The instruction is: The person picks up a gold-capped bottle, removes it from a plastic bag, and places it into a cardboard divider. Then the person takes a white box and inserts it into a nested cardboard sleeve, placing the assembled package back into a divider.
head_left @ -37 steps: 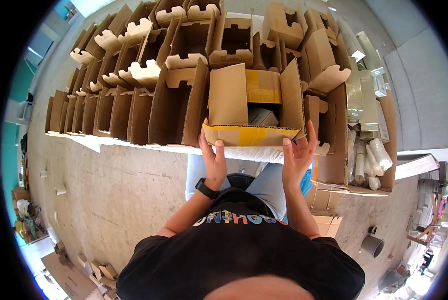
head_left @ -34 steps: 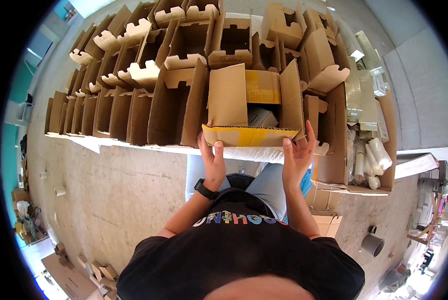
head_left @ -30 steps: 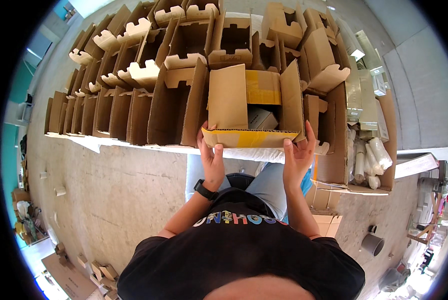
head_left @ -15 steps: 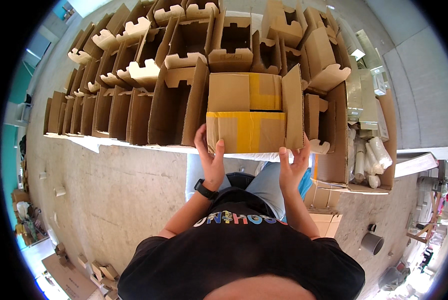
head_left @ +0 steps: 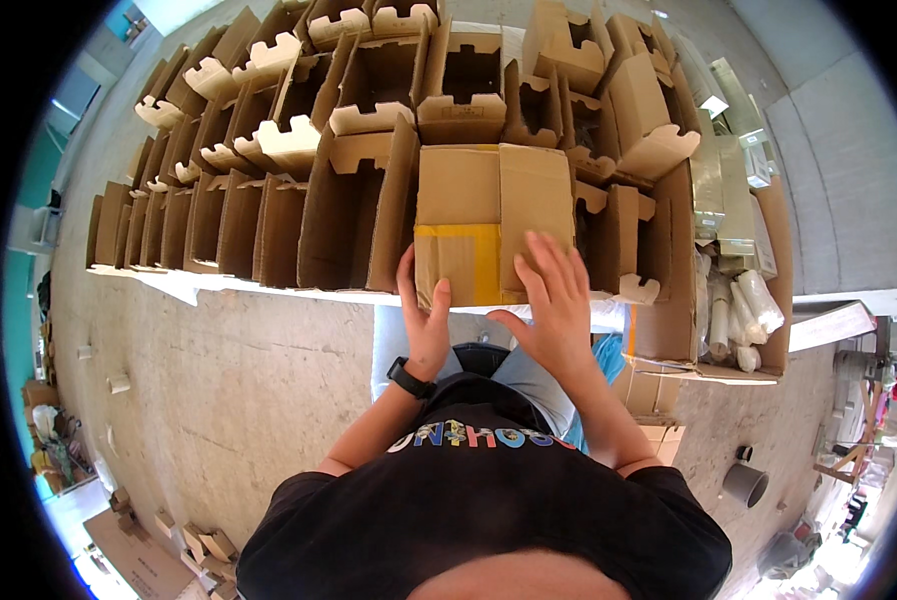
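A cardboard box [head_left: 459, 185] with yellow tape across its lower flap sits at the table's near edge, straight in front of me. My left hand [head_left: 427, 315] grips its near left corner, fingers along the side and thumb on the near part. Over the box's right half lies a plain side flap [head_left: 536, 190], folded down flat. My right hand [head_left: 554, 295] presses on this flap with spread fingers, its thumb sticking out to the left below the box. What the box contains is hidden under the flaps.
Rows of open-topped cardboard bins [head_left: 344, 215] with notched fronts crowd the table to the left and behind. More bins [head_left: 654, 130] stand to the right, beside a larger carton [head_left: 659, 335] and wrapped white rolls [head_left: 749, 310]. A grey bucket [head_left: 746, 485] sits on the floor.
The box's right flap has gone from standing up to lying flat over the top. My right hand has moved left from the box's right side onto that flap; my left hand stays put.
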A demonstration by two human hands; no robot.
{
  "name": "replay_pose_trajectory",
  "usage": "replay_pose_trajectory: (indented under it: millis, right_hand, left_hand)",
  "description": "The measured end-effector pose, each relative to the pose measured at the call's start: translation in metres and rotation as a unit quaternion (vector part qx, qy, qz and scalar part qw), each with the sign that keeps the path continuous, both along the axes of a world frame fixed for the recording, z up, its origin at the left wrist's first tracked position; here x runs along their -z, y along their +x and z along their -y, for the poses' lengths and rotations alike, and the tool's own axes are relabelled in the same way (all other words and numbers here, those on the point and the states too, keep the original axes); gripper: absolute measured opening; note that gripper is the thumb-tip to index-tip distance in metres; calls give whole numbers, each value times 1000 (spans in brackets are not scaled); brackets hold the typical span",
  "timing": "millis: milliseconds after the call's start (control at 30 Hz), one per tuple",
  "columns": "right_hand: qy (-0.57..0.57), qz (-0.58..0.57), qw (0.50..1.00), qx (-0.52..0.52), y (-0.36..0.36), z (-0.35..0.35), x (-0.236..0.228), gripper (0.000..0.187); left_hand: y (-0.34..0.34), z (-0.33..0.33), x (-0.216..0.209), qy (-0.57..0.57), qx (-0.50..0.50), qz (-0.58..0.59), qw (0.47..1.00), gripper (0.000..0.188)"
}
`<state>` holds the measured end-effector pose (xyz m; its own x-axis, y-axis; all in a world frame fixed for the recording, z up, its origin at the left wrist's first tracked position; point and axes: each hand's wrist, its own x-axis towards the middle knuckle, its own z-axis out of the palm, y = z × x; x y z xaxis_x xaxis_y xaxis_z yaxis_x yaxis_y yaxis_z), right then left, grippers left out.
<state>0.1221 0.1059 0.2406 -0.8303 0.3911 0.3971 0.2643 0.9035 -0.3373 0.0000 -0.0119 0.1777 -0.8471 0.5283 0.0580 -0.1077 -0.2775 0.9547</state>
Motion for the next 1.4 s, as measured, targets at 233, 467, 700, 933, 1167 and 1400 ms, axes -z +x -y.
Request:
replay_pose_trajectory:
  millis: [233, 467, 700, 933, 1167, 1400]
  right_hand:
    - [87, 121, 988, -43, -27, 0, -22, 95]
    - [157, 154, 975, 35, -52, 4, 0, 81]
    - [171, 165, 971, 43, -47, 1, 9, 77]
    - [100, 205, 973, 31, -50, -3, -10, 95]
    - [22, 276, 961, 26, -66, -16, -35, 110]
    - [47, 252, 966, 25, -64, -16, -24, 96]
  left_hand:
    - [-3, 0, 8, -9, 17, 29, 999, 54]
    - [-9, 2, 16, -19, 32, 17, 999, 54]
    - [-12, 7, 15, -27, 69, -19, 997, 57]
    - [-13, 24, 65, -13, 115, 52, 992, 61]
    - [-18, 30, 109, -30, 78, 344, 935, 49]
    - [-21, 17, 106, 62, 69, 471, 877, 44]
